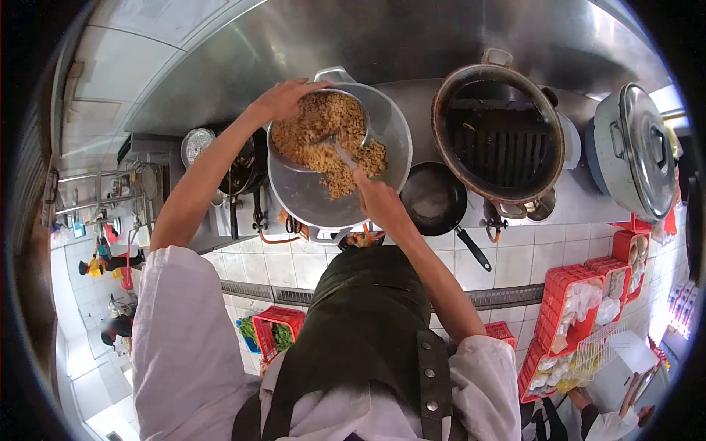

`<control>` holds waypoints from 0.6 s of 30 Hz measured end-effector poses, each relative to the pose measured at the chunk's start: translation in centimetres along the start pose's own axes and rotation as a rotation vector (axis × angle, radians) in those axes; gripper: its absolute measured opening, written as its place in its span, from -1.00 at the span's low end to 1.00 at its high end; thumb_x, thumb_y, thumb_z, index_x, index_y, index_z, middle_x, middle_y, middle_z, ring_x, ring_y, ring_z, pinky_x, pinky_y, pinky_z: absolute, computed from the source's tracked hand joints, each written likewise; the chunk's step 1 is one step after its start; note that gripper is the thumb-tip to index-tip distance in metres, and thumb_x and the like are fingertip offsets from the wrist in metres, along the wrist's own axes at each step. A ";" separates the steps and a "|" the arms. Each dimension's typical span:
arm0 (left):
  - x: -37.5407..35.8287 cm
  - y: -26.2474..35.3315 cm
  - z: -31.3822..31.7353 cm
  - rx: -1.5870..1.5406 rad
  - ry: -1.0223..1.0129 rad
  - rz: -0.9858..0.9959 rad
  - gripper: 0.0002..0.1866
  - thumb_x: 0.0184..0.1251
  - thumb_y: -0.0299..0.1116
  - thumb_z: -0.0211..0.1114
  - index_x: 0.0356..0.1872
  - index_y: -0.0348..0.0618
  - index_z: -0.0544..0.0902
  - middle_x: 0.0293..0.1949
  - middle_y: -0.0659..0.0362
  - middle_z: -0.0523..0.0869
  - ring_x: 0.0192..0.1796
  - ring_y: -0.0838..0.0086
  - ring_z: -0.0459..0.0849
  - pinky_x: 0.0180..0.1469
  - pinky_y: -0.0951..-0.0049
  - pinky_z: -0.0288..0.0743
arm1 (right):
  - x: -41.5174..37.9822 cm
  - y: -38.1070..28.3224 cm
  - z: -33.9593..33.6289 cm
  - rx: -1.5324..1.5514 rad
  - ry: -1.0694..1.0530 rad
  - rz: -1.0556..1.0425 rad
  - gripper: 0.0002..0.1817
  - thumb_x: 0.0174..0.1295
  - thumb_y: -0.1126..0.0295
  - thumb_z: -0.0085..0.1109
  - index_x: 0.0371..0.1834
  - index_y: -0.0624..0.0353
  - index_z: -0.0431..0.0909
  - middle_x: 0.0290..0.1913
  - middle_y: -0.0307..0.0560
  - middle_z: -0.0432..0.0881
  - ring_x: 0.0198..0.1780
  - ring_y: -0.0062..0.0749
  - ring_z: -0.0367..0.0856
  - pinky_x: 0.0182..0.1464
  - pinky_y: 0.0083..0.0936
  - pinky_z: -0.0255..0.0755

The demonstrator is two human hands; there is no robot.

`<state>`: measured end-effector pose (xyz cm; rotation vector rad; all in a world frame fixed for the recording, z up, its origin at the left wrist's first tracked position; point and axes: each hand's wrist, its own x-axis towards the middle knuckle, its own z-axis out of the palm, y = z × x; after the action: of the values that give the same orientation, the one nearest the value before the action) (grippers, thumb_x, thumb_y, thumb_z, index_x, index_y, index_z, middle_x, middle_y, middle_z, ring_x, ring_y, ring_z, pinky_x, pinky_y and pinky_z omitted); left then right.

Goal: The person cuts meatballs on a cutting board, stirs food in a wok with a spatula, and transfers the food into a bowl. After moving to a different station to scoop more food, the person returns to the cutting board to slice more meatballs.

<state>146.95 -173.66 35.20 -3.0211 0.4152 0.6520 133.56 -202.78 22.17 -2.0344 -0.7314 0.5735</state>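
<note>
A round metal bowl [283, 158] of brown crumbly food [312, 132] is tilted inside a large grey pot [294, 195]. My left hand [288, 99] holds the bowl's upper left rim. With my right hand [379, 198] I grip a metal spoon [343, 156], its far end in the food at the bowl's right side. Some of the food lies in the pot, below and to the right of the bowl.
Right of the pot are a black frying pan [434, 198], a wide dark pan [441, 121] and a lidded pot [621, 147]. Red crates [562, 294] stand lower right, near another person's arms [588, 411]. A dark pan [246, 173] is at left.
</note>
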 end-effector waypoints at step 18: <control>-0.6 -1.2 0.2 0.237 0.257 0.054 0.06 0.06 -0.73 0.20 0.52 0.67 0.18 0.46 -0.06 0.37 0.17 -0.12 0.64 0.16 0.01 0.64 | 4.2 -3.6 -1.2 0.119 0.164 -0.103 -0.62 0.25 0.57 0.11 0.10 0.16 0.25 -0.50 0.22 0.57 -0.35 0.20 0.65 -0.30 0.02 0.46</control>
<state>146.70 -172.35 35.24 -2.8788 0.5409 0.1964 136.40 -199.02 25.32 -1.8964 -0.6828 0.3770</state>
